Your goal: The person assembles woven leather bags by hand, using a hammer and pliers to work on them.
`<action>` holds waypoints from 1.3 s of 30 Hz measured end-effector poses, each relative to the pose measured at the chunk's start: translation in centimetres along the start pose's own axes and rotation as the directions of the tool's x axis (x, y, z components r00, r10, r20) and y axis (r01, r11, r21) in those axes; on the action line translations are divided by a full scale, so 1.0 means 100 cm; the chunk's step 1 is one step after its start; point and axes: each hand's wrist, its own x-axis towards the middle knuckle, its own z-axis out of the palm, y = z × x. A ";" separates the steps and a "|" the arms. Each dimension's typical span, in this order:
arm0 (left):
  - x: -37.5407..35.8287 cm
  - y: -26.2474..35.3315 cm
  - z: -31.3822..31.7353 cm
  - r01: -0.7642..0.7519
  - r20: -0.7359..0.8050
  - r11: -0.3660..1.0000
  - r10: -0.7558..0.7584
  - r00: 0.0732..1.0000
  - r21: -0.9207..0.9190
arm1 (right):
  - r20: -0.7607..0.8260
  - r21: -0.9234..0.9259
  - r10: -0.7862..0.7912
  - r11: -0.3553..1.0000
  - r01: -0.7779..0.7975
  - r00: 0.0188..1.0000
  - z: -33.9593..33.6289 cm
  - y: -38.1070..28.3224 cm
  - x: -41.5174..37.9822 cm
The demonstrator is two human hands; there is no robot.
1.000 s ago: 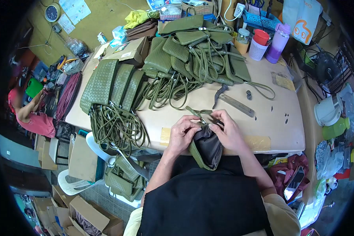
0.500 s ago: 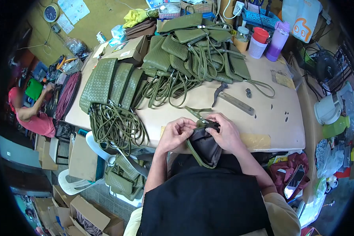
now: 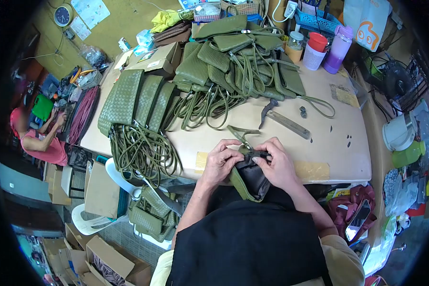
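Observation:
An olive green pouch (image 3: 247, 183) with a dark lining hangs open at the table's front edge, close to my body. My left hand (image 3: 220, 162) pinches its upper left edge, fingers bent. On the opposite side, my right hand (image 3: 276, 164) grips the rim, with something small and black at its fingertips that I cannot make out. A thin green strap (image 3: 243, 135) sticks up from the pouch between both hands. Just beyond lie a metal ruler-like bar (image 3: 288, 124) and a dark hammer-like tool (image 3: 267, 110).
Green woven pouches (image 3: 124, 102) with looped straps (image 3: 140, 150) stand at left; a larger pile (image 3: 224, 62) fills the back. A purple bottle (image 3: 338, 50) and a red-lidded cup (image 3: 315, 50) stand back right. A co-worker (image 3: 40, 145) in pink is at far left.
Both hands stay on the pouch; the fingers have shifted slightly along its rim and the strap has tilted. The co-worker at left has brought the arms lower and forward.

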 end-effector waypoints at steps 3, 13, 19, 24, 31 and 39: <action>-0.001 -0.006 0.007 -0.002 -0.069 0.999 -0.001 0.998 -0.039 | 0.016 -0.149 0.002 0.989 0.000 1.000 0.003 -0.003 -0.004; 0.000 -0.005 0.012 -0.027 -0.116 0.998 0.020 0.993 -0.059 | -0.024 -0.209 -0.167 0.965 0.159 0.986 0.016 0.000 0.001; -0.005 -0.017 0.014 0.003 -0.220 0.959 -0.068 0.973 -0.283 | -0.102 -0.075 -0.138 0.989 0.131 0.985 0.016 0.007 0.001; -0.011 -0.030 -0.019 -0.071 -0.535 0.839 -0.276 0.798 -0.539 | -0.081 0.145 -0.038 0.988 0.049 0.996 -0.017 0.041 0.018; 0.008 0.044 0.014 -0.114 -0.056 0.957 0.133 0.990 0.265 | 0.281 0.409 0.179 0.866 -0.286 0.943 0.007 0.068 0.028; 0.016 0.021 0.028 -0.007 -0.105 0.940 0.045 0.993 0.340 | 0.349 0.517 0.311 0.723 -0.458 0.884 0.013 0.067 0.029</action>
